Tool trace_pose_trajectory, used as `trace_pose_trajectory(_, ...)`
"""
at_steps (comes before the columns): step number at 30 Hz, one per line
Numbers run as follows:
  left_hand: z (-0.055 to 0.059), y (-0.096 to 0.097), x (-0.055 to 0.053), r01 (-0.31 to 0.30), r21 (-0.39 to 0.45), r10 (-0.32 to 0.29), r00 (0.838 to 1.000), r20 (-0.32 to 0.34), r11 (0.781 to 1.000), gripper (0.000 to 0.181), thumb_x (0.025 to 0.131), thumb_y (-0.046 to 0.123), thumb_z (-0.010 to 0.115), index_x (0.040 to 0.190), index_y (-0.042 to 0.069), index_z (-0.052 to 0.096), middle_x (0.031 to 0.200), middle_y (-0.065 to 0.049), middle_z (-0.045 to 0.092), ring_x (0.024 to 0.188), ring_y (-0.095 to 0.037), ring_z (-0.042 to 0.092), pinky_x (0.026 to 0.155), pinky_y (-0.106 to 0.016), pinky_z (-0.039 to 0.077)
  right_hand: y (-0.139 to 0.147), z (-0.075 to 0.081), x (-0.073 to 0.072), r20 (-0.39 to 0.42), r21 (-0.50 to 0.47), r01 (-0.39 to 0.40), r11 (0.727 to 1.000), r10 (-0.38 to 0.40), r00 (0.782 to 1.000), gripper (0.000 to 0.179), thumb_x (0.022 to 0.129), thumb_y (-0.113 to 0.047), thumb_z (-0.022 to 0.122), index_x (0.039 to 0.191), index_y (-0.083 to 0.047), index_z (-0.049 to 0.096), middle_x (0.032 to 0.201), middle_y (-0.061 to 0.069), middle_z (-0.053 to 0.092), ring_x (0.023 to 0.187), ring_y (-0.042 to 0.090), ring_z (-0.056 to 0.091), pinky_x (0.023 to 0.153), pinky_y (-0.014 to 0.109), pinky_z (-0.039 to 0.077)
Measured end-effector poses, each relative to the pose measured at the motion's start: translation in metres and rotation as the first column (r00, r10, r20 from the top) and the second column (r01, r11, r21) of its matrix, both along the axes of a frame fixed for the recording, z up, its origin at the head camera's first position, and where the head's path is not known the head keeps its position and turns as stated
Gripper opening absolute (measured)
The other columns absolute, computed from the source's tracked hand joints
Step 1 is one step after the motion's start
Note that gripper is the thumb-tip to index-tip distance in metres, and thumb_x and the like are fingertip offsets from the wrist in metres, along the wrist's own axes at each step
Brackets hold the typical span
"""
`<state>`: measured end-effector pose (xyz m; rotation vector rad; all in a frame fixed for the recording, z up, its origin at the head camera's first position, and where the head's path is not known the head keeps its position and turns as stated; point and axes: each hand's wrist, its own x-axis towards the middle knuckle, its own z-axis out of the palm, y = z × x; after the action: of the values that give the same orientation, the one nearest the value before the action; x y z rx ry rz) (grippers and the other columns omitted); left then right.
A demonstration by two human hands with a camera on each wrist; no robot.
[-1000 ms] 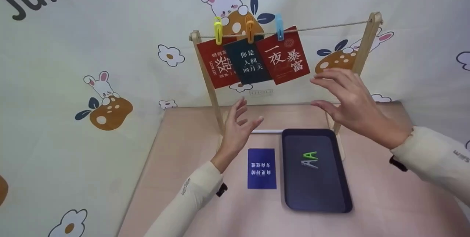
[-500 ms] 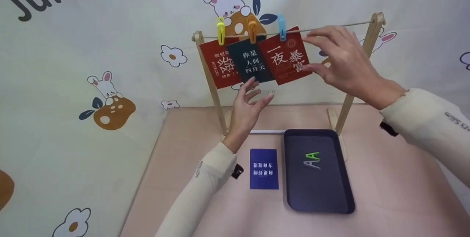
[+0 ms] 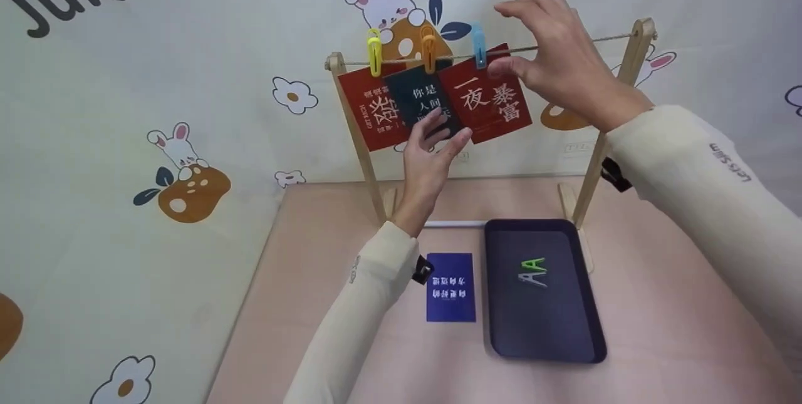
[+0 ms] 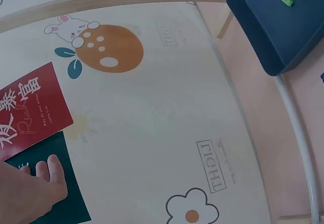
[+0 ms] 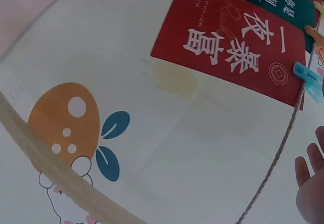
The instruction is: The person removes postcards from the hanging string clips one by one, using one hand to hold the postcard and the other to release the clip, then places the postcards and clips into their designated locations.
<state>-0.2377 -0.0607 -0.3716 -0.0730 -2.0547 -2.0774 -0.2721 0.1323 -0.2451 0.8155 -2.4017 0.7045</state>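
Three cards hang from a cord on a wooden rack: a red card (image 3: pixel 369 119) under a yellow clothespin (image 3: pixel 374 56), a dark green card (image 3: pixel 407 94) under an orange clothespin (image 3: pixel 429 53), and another red card (image 3: pixel 485 109) under a blue clothespin (image 3: pixel 479 47). My right hand (image 3: pixel 557 50) is raised beside the blue clothespin, thumb and fingers apart, thumb tip overlapping that card's upper edge in the head view. Loosely bent, the fingers of my left hand (image 3: pixel 429 156) are in front of the green card's lower part. In the right wrist view, a gap shows between the right hand (image 5: pixel 313 183) and the cord (image 5: pixel 273 171).
On the pink tabletop (image 3: pixel 326 304) lies a blue card (image 3: pixel 451 304). Beside it stands a dark tray (image 3: pixel 545 329) with a green clothespin (image 3: pixel 532 265) and a grey clothespin (image 3: pixel 532 279). The rack's right post (image 3: pixel 630 62) rises behind the right forearm; a printed cloth backs everything.
My right hand has moved up and left, from beside the right red card to the blue clothespin. My left hand has risen in front of the green card.
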Motion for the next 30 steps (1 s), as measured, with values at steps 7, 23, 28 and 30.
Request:
trace_pose_trajectory(7,0.001,0.008,-0.007,-0.021,0.066,0.021,1.000,0.007,0.998,0.057,0.090,0.020,0.076,0.141,0.013,0.053,0.138,-0.006,0.060,0.127,-0.020,0.058,0.097,-0.029,0.056,-0.018,0.015,-0.008,0.145,0.000,0.032,0.999,-0.031,0.989,0.055,0.095,-0.021,0.068,0.146,-0.010,0.050,0.142,0.014,0.054,0.132,0.029,0.046,0.116,0.044,0.040)
trace_pose_trajectory(23,-0.006,0.013,-0.017,-0.072,0.249,0.063,0.997,0.043,0.966,0.044,0.091,0.016,0.074,0.133,0.006,0.061,0.123,-0.012,0.069,0.114,-0.018,0.067,0.100,-0.028,0.055,-0.032,0.024,-0.010,0.309,0.012,0.080,0.997,-0.080,0.948,0.046,0.101,-0.026,0.058,0.143,-0.009,0.054,0.135,0.014,0.059,0.125,0.028,0.056,0.110,0.040,0.049)
trace_pose_trajectory(28,-0.007,0.016,-0.019,-0.079,0.334,0.048,0.994,0.100,0.939,0.042,0.092,0.015,0.073,0.131,0.006,0.063,0.118,-0.011,0.069,0.107,-0.015,0.069,0.096,-0.031,0.057,-0.030,0.020,-0.010,0.361,-0.040,0.081,0.996,-0.061,0.930,0.044,0.102,-0.026,0.054,0.143,-0.009,0.054,0.129,0.015,0.064,0.114,0.026,0.063,0.105,0.042,0.053)
trace_pose_trajectory(30,-0.007,0.017,-0.020,-0.083,0.349,0.044,0.992,0.119,0.933,0.040,0.092,0.017,0.073,0.129,0.007,0.065,0.119,-0.010,0.069,0.106,-0.014,0.069,0.095,-0.032,0.058,-0.030,0.019,-0.011,0.368,-0.055,0.082,0.995,-0.056,0.928,0.044,0.103,-0.026,0.054,0.143,-0.008,0.054,0.127,0.015,0.065,0.112,0.026,0.064,0.104,0.043,0.053)
